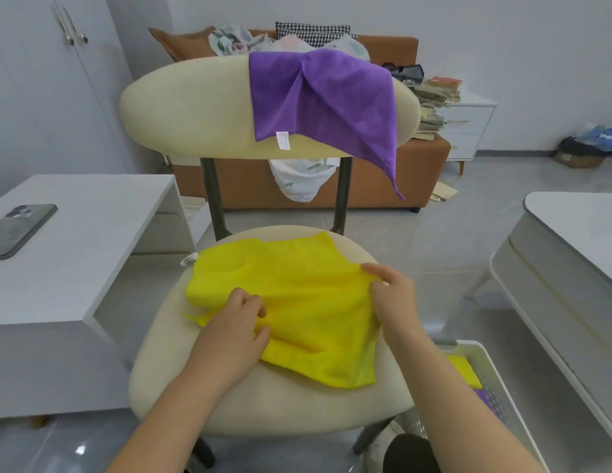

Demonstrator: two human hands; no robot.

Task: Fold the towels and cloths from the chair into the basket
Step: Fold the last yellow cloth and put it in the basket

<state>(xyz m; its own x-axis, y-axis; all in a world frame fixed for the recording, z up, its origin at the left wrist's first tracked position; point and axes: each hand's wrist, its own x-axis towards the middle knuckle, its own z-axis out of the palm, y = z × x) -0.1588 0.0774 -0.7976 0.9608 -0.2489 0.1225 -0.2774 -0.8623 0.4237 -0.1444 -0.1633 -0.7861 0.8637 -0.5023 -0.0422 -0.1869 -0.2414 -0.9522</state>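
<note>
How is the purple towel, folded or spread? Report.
Spread, unfolded: the purple towel drapes over the chair backrest, one corner hanging low.

Bare seat [250,397] beside yellow cloth [308,302]

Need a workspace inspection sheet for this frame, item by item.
Surface: cream chair seat, with the yellow cloth spread on it.
Job's things: purple towel draped over the chair back; white basket at lower right holds a yellow piece and a purple piece.
Clutter: phone on the white table.
Grippers: left hand and right hand both grip the yellow cloth.
Cables: nothing seen.
Surroundings: brown sofa with piled laundry; book stack beside it.
</note>
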